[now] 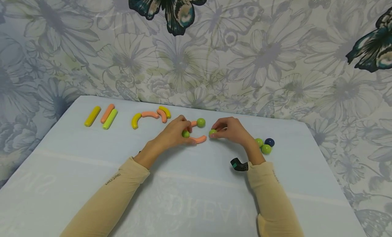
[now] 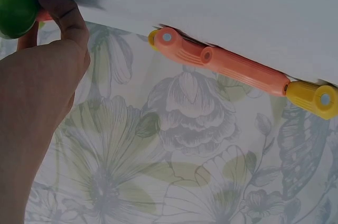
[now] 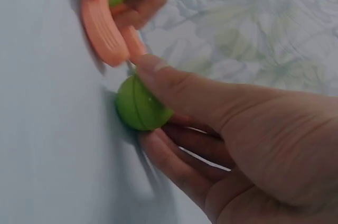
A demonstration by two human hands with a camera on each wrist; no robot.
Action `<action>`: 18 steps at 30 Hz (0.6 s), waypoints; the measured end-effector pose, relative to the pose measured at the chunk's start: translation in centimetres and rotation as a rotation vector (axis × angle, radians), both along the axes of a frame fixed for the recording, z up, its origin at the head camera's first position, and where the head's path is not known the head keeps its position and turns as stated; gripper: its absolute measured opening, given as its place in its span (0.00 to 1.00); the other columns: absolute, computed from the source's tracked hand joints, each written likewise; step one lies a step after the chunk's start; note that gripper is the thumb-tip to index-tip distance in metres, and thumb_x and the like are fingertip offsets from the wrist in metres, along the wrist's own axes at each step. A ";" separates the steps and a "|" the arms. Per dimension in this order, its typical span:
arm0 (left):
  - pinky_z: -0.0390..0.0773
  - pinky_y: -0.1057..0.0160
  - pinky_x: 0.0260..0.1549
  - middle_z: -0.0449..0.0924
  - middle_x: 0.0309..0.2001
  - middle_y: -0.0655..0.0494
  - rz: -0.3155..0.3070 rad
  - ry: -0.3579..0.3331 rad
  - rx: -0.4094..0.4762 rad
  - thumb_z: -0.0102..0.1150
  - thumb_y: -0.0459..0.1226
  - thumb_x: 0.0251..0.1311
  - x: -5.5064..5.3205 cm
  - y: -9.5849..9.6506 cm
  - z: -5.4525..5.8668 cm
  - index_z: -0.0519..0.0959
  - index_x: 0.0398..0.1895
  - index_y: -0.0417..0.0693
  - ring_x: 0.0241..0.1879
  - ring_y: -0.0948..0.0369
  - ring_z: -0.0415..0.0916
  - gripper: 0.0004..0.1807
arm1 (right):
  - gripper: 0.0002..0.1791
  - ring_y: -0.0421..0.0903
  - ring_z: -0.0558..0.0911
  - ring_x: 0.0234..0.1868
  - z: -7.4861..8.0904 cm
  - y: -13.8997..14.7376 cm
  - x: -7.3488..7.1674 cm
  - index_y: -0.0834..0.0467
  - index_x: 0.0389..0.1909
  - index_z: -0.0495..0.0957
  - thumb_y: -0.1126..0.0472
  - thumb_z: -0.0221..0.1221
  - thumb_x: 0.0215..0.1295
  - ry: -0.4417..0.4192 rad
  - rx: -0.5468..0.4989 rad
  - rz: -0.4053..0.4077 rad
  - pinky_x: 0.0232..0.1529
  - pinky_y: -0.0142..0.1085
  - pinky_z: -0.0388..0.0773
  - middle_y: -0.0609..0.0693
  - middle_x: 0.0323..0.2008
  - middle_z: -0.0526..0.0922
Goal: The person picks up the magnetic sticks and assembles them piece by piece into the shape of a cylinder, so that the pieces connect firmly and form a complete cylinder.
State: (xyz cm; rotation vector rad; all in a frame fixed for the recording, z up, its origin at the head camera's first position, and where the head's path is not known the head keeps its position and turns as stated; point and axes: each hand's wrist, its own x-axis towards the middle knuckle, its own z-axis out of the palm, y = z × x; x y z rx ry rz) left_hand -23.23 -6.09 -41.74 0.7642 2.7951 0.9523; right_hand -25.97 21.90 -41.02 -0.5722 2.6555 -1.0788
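My left hand point(image 1: 174, 132) pinches a green ball point(image 1: 185, 134) together with the near end of a curved orange magnetic stick point(image 1: 200, 139). In the right wrist view its thumb presses on that orange stick point(image 3: 104, 31). My right hand point(image 1: 233, 131) holds another green ball point(image 3: 138, 103) between thumb and fingers, low over the table and close to the stick's free end. Just behind lies a third green ball point(image 1: 200, 122) at the end of a second orange stick point(image 1: 194, 123), which the left fingers partly hide.
To the left, curved yellow point(image 1: 136, 121) and orange sticks point(image 1: 149, 114) lie in a chain; straight sticks point(image 1: 92, 116) are farther left. Right of my right wrist sit two green balls point(image 1: 266, 149) and a dark blue ball point(image 1: 270, 142). A patterned wall point(image 1: 214, 77) stands behind the table point(image 1: 196, 189).
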 end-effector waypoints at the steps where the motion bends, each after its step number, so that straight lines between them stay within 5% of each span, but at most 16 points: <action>1: 0.75 0.57 0.45 0.74 0.47 0.50 -0.001 0.003 -0.002 0.82 0.49 0.53 0.0 0.0 0.0 0.83 0.43 0.44 0.43 0.55 0.71 0.24 | 0.14 0.43 0.87 0.43 -0.1 -0.4 0.1 0.52 0.43 0.89 0.52 0.78 0.59 0.003 -0.015 0.009 0.49 0.39 0.84 0.48 0.41 0.89; 7: 0.75 0.57 0.45 0.74 0.48 0.50 -0.006 0.015 0.000 0.82 0.51 0.53 -0.1 0.0 0.0 0.83 0.43 0.44 0.42 0.55 0.72 0.25 | 0.13 0.46 0.86 0.45 -0.2 -1.8 0.5 0.54 0.43 0.89 0.55 0.77 0.61 0.025 -0.067 0.051 0.52 0.42 0.86 0.49 0.42 0.89; 12: 0.74 0.58 0.43 0.74 0.47 0.50 -0.003 0.021 -0.002 0.82 0.51 0.53 -0.2 0.0 -0.3 0.83 0.44 0.45 0.42 0.55 0.71 0.25 | 0.13 0.46 0.87 0.46 -0.1 -2.2 0.7 0.54 0.44 0.88 0.51 0.75 0.64 0.035 -0.013 0.027 0.52 0.42 0.85 0.49 0.43 0.89; 18: 0.72 0.59 0.40 0.72 0.43 0.50 0.027 0.024 -0.010 0.82 0.52 0.52 -0.1 0.1 -0.5 0.83 0.43 0.46 0.39 0.55 0.69 0.25 | 0.21 0.45 0.86 0.34 0.5 -2.9 1.3 0.58 0.48 0.86 0.46 0.73 0.65 -0.005 0.094 -0.076 0.37 0.37 0.81 0.51 0.36 0.89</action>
